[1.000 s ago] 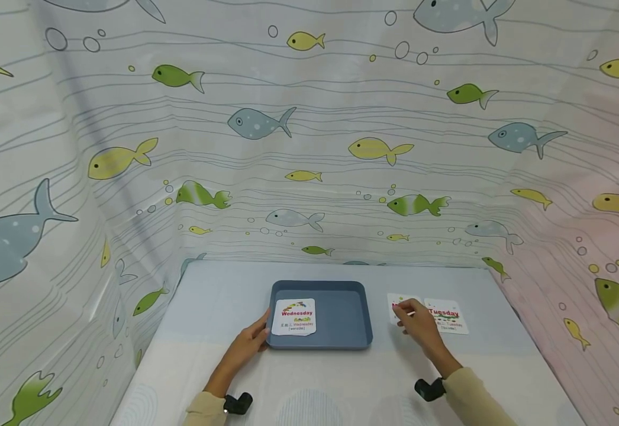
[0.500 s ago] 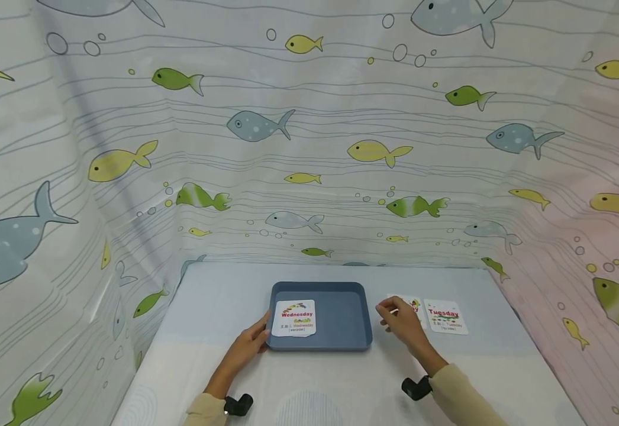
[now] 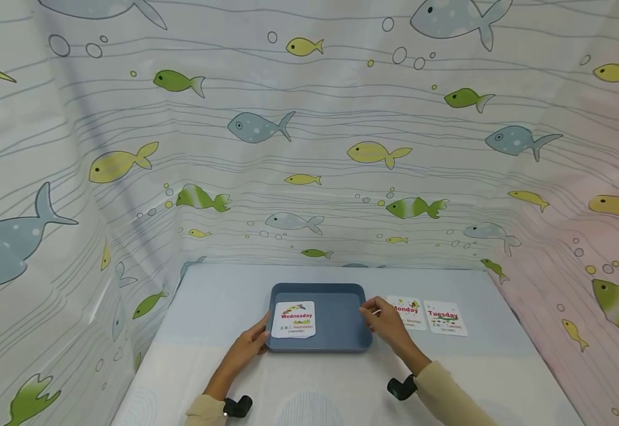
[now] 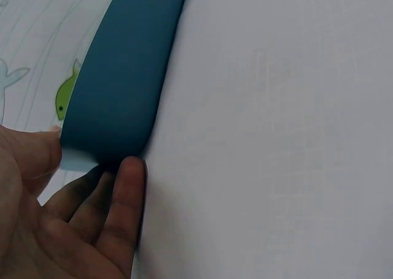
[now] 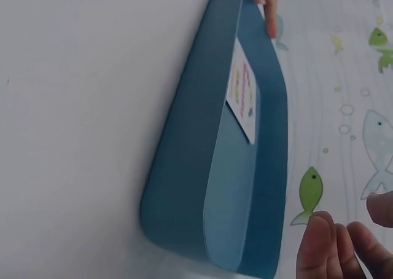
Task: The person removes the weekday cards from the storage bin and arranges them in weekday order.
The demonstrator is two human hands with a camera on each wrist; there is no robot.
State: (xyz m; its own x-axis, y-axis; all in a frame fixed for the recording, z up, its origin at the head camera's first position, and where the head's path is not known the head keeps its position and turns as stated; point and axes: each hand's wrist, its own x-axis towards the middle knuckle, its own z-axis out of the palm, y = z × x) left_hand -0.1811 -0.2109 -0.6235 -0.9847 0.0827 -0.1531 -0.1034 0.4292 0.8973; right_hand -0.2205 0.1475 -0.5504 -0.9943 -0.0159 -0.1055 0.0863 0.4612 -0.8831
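A blue-grey rectangular tray [image 3: 341,331] lies in the middle of the table, with a white Wednesday card [image 3: 294,319] on its left side. My left hand [image 3: 247,350] grips the tray's left end; in the left wrist view the thumb [image 4: 37,153] is at the rim and the fingers [image 4: 126,193] are at the lower edge. At the opposite end, my right hand [image 3: 389,326] hovers by the right rim with loosely bent fingers. Thumb and fingertips [image 5: 316,236] stand apart in the right wrist view, with nothing between them.
Right of the tray, a Monday card [image 3: 412,319], partly behind the right hand, lies beside a Tuesday card [image 3: 445,319]. A pale cloth [image 3: 309,384] covers the table. Fish-patterned curtains [image 3: 331,118] hang at the back and both sides.
My right hand has moved left from over the Monday card to the tray's right rim, uncovering most of that card. The left hand and the tray stay in place.
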